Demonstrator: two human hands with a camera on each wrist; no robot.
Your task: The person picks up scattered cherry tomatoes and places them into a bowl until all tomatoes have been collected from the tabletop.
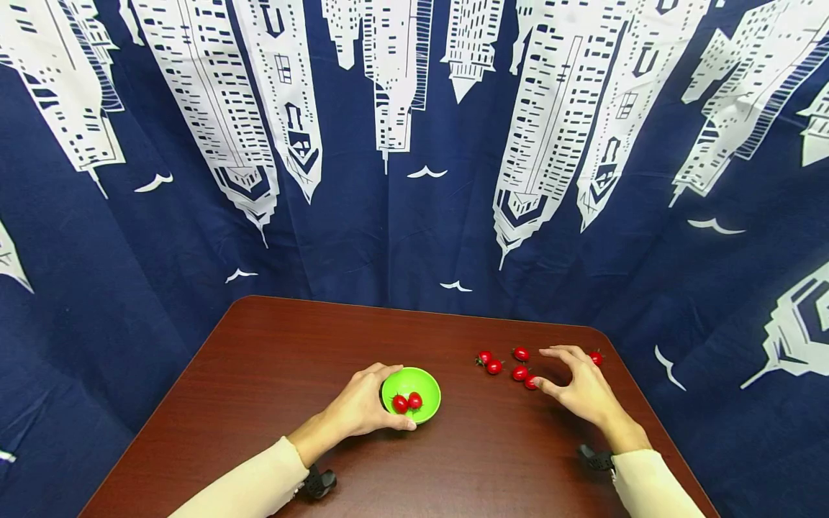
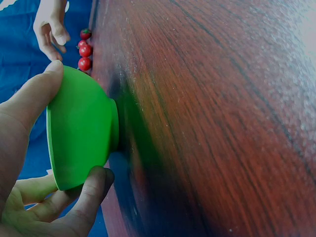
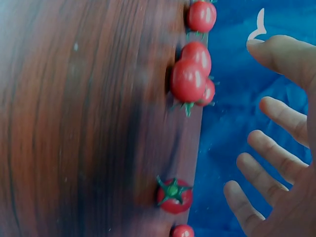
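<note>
A small green bowl [image 1: 421, 410] stands on the brown table [image 1: 272, 360] with two cherry tomatoes [image 1: 407, 402] inside. My left hand [image 1: 382, 399] grips the bowl's left side, thumb on the near rim and fingers round the far rim; the left wrist view shows the bowl [image 2: 81, 131] between thumb and curled fingers [image 2: 91, 190]. Several loose cherry tomatoes [image 1: 519, 373] lie on the table to the right. My right hand [image 1: 547, 368] hovers just right of them, fingers spread and holding nothing. In the right wrist view the tomatoes [image 3: 187, 81] lie beyond the spread fingers [image 3: 276, 148].
One tomato [image 1: 596, 357] lies apart near the table's far right corner, behind my right hand. A blue curtain [image 1: 414, 180] printed with white buildings hangs behind and around the table. Bare wood shows on the table's left half.
</note>
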